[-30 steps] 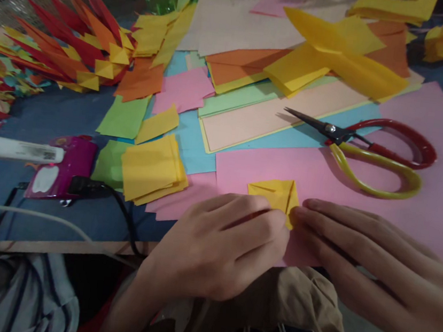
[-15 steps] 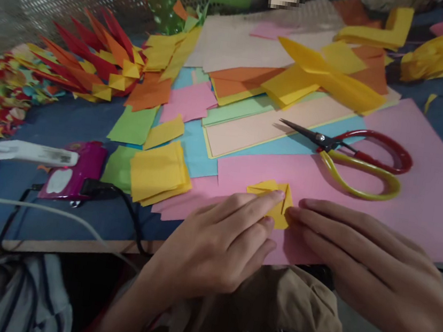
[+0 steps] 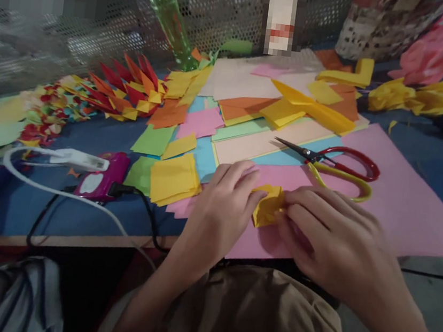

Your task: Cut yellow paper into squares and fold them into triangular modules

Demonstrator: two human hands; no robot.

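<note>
A small folded piece of yellow paper [image 3: 267, 208] is held between my two hands, just above the pink sheet [image 3: 394, 209]. My left hand [image 3: 222, 209] pinches its left edge, with the thumb against the paper and the other fingers curled. On the other side, my right hand [image 3: 328, 235] grips the right edge between thumb and fingertips. The underside of the paper and some fingertips are hidden. Scissors [image 3: 307, 154] with one red and one yellow handle lie beyond my right hand, blades pointing left. To the left rests a stack of yellow paper squares [image 3: 173, 179].
A purple power adapter [image 3: 104, 176] with white and black cables sits at the left. Behind it stand red and orange folded paper spikes [image 3: 128, 87]. Coloured sheets overlap at the back, near a green bottle [image 3: 174, 25]. A person in a striped garment [image 3: 27, 298] is at lower left.
The yellow paper lay flat under my left fingers; now both hands pinch it and it stands raised. My view has tilted up, showing more of the back.
</note>
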